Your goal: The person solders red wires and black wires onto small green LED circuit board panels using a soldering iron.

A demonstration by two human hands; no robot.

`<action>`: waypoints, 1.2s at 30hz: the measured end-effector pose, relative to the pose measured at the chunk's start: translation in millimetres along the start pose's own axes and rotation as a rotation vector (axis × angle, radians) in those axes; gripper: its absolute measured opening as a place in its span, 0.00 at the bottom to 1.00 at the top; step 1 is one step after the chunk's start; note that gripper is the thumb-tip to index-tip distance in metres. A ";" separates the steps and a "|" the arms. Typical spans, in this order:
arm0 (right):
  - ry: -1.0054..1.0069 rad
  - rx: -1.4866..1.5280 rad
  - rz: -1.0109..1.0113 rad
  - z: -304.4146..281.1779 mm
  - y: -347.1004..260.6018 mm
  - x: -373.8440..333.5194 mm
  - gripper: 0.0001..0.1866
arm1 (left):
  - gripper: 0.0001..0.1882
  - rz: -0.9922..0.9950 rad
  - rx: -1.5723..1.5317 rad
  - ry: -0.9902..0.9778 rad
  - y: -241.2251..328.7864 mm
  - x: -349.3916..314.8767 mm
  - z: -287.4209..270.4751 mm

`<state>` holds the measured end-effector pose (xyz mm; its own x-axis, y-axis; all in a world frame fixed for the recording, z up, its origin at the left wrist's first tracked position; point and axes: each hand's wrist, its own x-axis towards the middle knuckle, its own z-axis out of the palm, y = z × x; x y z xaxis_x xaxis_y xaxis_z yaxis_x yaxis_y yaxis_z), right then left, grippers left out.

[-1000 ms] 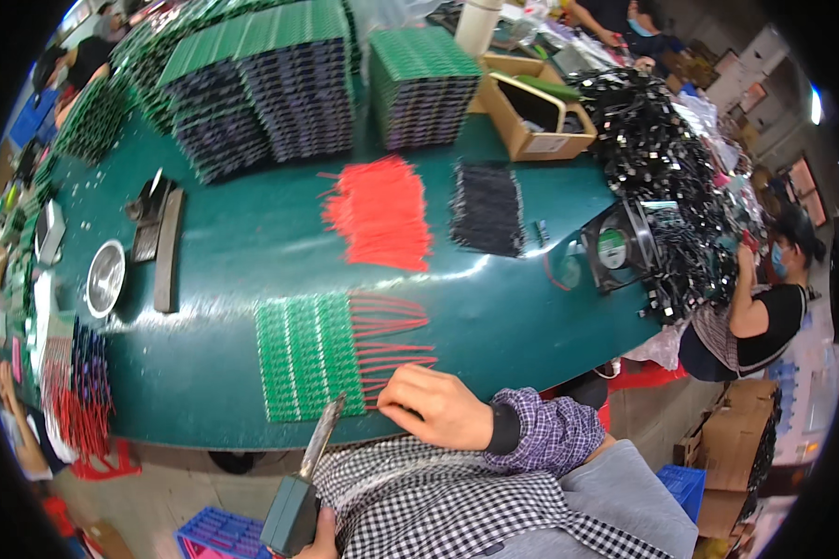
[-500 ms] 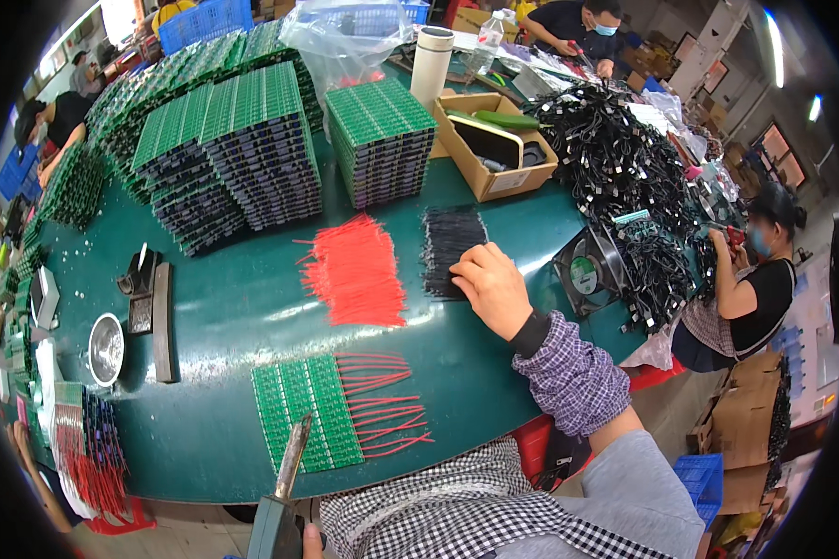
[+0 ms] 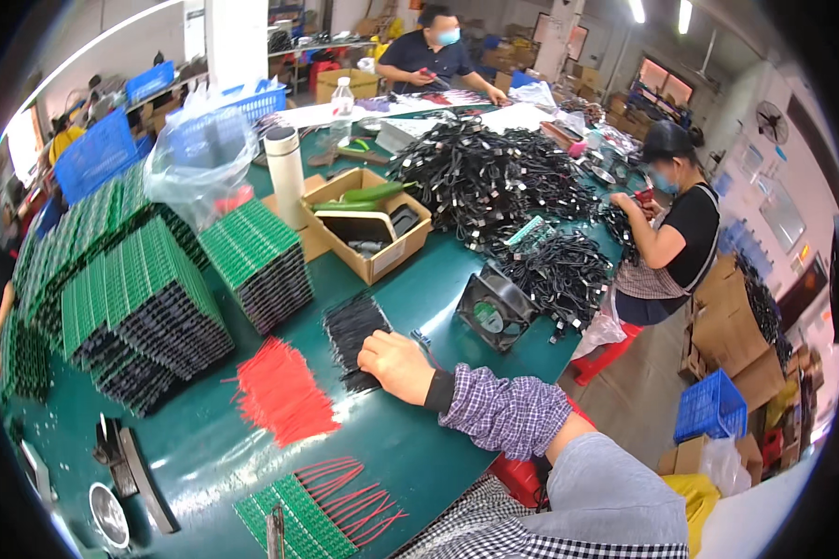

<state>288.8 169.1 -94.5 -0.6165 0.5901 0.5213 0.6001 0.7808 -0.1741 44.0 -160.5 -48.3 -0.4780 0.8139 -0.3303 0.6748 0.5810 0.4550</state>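
My right hand [image 3: 396, 365] lies at the right edge of a flat bundle of black wires [image 3: 352, 328], its fingers bent and closed on the wires; how many it grips is hidden. Left of that bundle is a spread of red wires [image 3: 284, 391]. Nearer to me lies a green circuit board panel [image 3: 294, 517], with several red wires [image 3: 354, 498] sticking out from its right side. Over the panel, at the lower edge, shows the metal tip of a soldering iron [image 3: 275, 533]. My left hand is out of view.
Tall stacks of green circuit boards [image 3: 144, 307] stand at the left. Behind the wires are a cardboard box [image 3: 373, 261], a flask [image 3: 285, 177] and a heap of black cables [image 3: 494, 177]. A small fan [image 3: 494, 307] sits at right. Two people work across the table.
The view has swung up and to the right, so the table things sit lower and further left. My left hand's thumb has gone out of view. My right hand stays at the black wires.
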 end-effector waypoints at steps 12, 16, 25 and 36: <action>0.018 0.086 -0.017 -27.1 -13.7 12.2 0.10 | 0.33 0.045 0.289 0.058 -119.9 -50.9 50.8; -0.137 0.069 -0.098 -58.7 -23.4 12.2 0.12 | 0.26 -0.169 -0.377 0.233 -37.8 -60.8 12.1; -0.564 -0.316 -0.465 -73.2 -77.4 27.4 0.05 | 0.23 -0.191 -0.754 0.423 -9.8 -72.0 11.5; -0.607 -0.363 -0.527 -43.9 -94.7 22.1 0.05 | 0.24 -0.173 -0.698 0.451 -17.4 -77.9 12.3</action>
<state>240.7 99.2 -29.8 -0.9612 0.2599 -0.0929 0.2230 0.9296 0.2936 76.4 -234.1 -40.7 -0.8209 0.5514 -0.1487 0.1401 0.4469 0.8835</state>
